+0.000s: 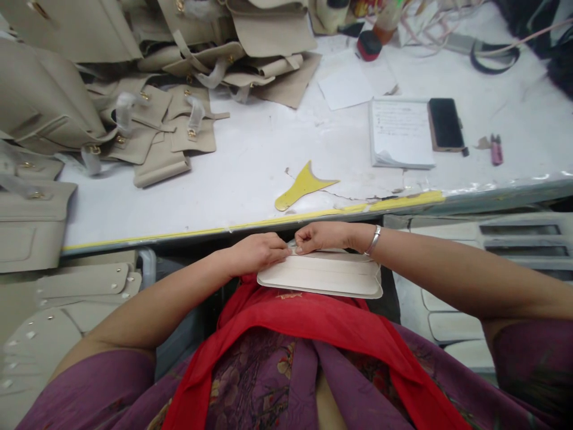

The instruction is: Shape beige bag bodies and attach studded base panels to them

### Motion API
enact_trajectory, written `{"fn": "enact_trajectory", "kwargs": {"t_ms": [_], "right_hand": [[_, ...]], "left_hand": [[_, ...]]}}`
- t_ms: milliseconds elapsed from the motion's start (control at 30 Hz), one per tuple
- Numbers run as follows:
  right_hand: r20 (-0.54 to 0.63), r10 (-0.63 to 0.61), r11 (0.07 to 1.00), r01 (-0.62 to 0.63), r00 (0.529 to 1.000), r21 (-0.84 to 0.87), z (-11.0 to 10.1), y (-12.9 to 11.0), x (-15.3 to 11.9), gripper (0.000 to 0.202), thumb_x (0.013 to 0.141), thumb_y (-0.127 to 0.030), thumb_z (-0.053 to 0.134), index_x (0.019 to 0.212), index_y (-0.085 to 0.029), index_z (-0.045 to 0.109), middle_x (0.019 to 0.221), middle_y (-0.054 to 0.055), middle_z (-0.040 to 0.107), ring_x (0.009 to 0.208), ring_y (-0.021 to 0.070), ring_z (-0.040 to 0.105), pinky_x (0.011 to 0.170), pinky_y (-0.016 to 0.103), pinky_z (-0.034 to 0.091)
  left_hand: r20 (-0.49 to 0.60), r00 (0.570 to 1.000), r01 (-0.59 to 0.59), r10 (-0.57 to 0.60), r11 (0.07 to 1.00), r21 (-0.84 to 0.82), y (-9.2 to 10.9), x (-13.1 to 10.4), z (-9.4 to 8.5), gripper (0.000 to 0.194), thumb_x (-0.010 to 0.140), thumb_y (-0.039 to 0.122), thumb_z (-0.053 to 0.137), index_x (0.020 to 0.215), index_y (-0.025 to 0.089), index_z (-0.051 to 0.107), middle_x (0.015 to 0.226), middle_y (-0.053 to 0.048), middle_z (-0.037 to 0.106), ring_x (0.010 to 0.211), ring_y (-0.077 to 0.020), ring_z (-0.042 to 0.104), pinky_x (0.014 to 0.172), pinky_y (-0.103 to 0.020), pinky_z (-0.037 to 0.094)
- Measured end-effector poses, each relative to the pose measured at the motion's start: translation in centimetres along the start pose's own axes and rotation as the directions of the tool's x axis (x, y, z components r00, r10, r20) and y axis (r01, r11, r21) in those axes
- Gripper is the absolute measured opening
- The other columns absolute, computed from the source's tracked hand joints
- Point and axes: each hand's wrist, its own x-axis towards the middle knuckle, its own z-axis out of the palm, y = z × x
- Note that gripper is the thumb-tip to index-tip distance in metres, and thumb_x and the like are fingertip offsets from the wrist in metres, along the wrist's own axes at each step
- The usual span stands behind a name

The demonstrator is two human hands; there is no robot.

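A cream leather piece [322, 275], shaped like a flat bag, lies across my lap below the table's front edge. My left hand [264, 252] rests on its upper left edge, fingers together and pressing on it. Close beside it, my right hand [313, 237] is closed in a pinch at the same edge; whatever lies between its fingertips is too small to make out. A bracelet is on the right wrist. On the table above my hands is a yellow forked piece [304, 186].
Beige bags and flaps [179, 119] with metal fittings are piled at the left of the white table [250, 179]. A notepad [398, 132], a phone [446, 124] and a pink tool [496, 150] lie at the right. Leather pieces [85, 283] sit low left, more [452, 325] low right.
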Motion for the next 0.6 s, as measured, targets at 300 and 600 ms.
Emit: {"fn": "enact_trajectory", "kwargs": {"t_ms": [300, 600], "right_hand": [[0.069, -0.040, 0.999, 0.041, 0.997, -0.019, 0.2, -1.2, 3.2, 0.024, 0.070, -0.038, 0.061, 0.067, -0.017, 0.050, 0.060, -0.006, 0.039, 0.059, 0.0088, 0.033, 0.055, 0.023, 0.027], [0.015, -0.069, 0.990, 0.071, 0.997, -0.123, -0.2, -1.1, 1.6, 0.023, 0.073, -0.038, 0.058, 0.069, -0.017, 0.049, 0.063, -0.005, 0.042, 0.060, 0.0091, 0.036, 0.055, 0.022, 0.028]], "left_hand": [[-0.051, 0.998, 0.022, -0.024, 0.999, -0.045, -0.5, -1.4, -0.4, 0.026, 0.091, 0.026, 0.044, 0.094, 0.015, 0.068, 0.098, -0.009, 0.068, 0.091, -0.0158, 0.060, 0.081, -0.025, 0.048], [0.022, 0.999, 0.042, -0.043, 0.999, 0.034, 0.0, -1.5, -1.3, 0.031, 0.093, 0.023, 0.037, 0.100, 0.014, 0.065, 0.105, -0.011, 0.067, 0.097, -0.0167, 0.060, 0.086, -0.027, 0.049]]}}
